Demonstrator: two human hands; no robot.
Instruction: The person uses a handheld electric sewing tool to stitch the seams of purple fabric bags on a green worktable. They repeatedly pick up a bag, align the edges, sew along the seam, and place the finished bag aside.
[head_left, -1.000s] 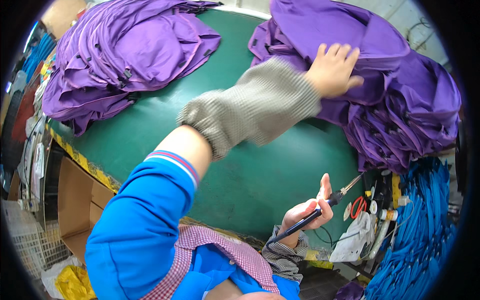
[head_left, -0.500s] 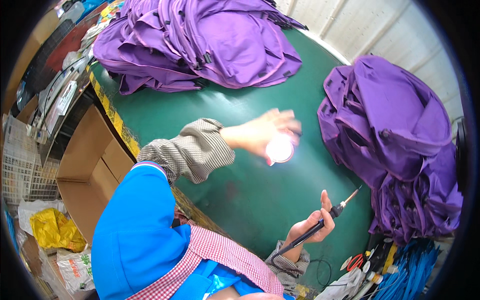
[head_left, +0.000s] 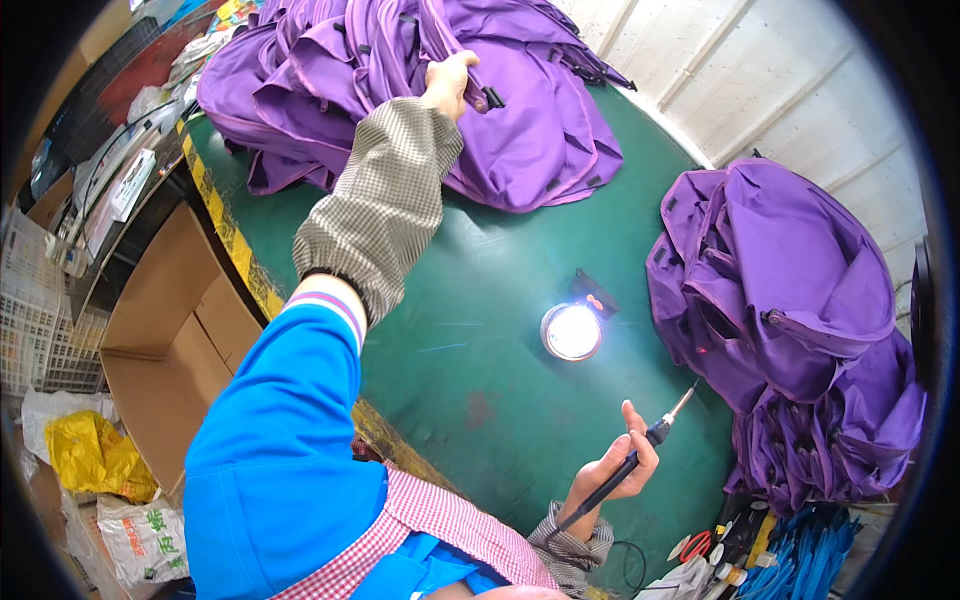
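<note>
My left hand (head_left: 449,85) reaches to the far pile of purple cloth pieces (head_left: 530,110), its fingers closed on a folded purple edge beside a small black clip. These pieces have pink edging. In my right hand (head_left: 618,468) is a soldering iron (head_left: 640,450) with a dark handle, its metal tip pointing up and right, short of the right-hand purple pile. A lit round lamp (head_left: 571,331) with a dark mount shines on the green table (head_left: 480,360) between my hands.
A second purple pile (head_left: 790,280) stands at the right by the white ribbed wall (head_left: 730,60). Near right lie red-handled scissors (head_left: 695,546) and blue strips (head_left: 805,560). Left of the table are an open cardboard box (head_left: 165,330) and a yellow plastic bag (head_left: 98,455).
My left hand has gone from the lamp to the far purple pile and taken hold of cloth there. The lamp now stands free. My right hand keeps the iron, shifted slightly.
</note>
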